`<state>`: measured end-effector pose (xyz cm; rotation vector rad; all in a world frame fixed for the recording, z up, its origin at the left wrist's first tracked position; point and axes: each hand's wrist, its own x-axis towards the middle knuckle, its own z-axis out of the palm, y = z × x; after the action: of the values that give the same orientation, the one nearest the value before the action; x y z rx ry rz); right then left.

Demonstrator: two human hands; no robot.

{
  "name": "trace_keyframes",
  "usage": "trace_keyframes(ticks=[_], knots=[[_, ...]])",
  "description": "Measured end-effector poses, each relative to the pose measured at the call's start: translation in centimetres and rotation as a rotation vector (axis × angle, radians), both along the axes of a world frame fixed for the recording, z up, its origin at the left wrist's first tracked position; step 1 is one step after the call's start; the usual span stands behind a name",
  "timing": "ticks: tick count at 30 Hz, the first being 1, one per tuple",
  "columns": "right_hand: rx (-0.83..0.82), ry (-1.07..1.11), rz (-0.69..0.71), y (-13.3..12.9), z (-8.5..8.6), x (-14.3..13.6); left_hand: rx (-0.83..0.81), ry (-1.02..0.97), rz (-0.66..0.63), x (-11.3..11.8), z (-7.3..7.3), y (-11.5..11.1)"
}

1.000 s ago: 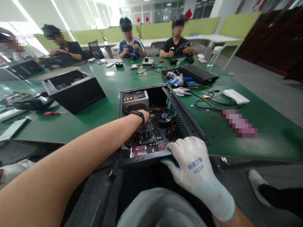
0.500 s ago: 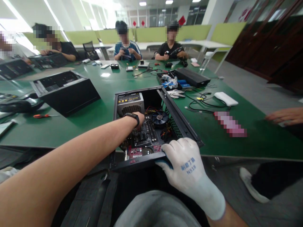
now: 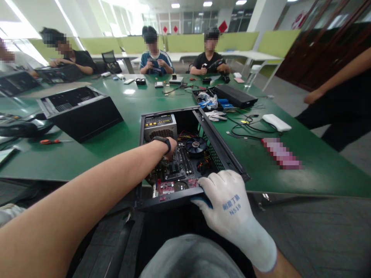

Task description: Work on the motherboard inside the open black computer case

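Observation:
An opened black computer case [image 3: 174, 201] lies on its side at the table's front edge, partly over it. My right hand [image 3: 224, 199], in a white glove, is wrapped round its near rim. Bare and wearing a black wristband, my left hand [image 3: 172, 148] reaches inside, just below the silver power supply [image 3: 160, 126]. Its fingers point down and are mostly hidden, so what they touch does not show. Beside it are the motherboard [image 3: 174, 168] and a round black cooling fan [image 3: 195, 146]. A red circuit board [image 3: 167, 186] sits along the near side.
On the green table [image 3: 319, 170], a second black case [image 3: 89, 116] stands at left near an orange screwdriver [image 3: 52, 141]. Cables [image 3: 246, 129], a white power bank-like block [image 3: 276, 121] and a tray with gloves [image 3: 210, 101] lie right. Several people sit opposite; another person [image 3: 342, 85] stands at right.
The person at right has lifted a hand off the table and moved back from its edge. My hands and the case have hardly moved.

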<state>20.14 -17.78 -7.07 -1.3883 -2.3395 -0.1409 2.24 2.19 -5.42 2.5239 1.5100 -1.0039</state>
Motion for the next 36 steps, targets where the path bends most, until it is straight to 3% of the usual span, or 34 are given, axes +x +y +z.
trace_keyframes(ticks=[8,16,23,36], knots=[[0.002,-0.015,-0.008,0.0,0.0,0.1,0.013,-0.051,0.053,-0.3,-0.7,0.2],[-0.016,-0.016,-0.006,0.0,0.0,0.0,0.0,0.001,-0.022,0.0,-0.4,0.0],[-0.036,-0.025,-0.012,0.0,0.0,0.1,0.007,-0.028,-0.003,0.1,0.0,-0.2],[0.001,0.02,0.007,0.1,0.1,0.0,0.02,-0.013,0.02,-0.3,-1.0,1.1]])
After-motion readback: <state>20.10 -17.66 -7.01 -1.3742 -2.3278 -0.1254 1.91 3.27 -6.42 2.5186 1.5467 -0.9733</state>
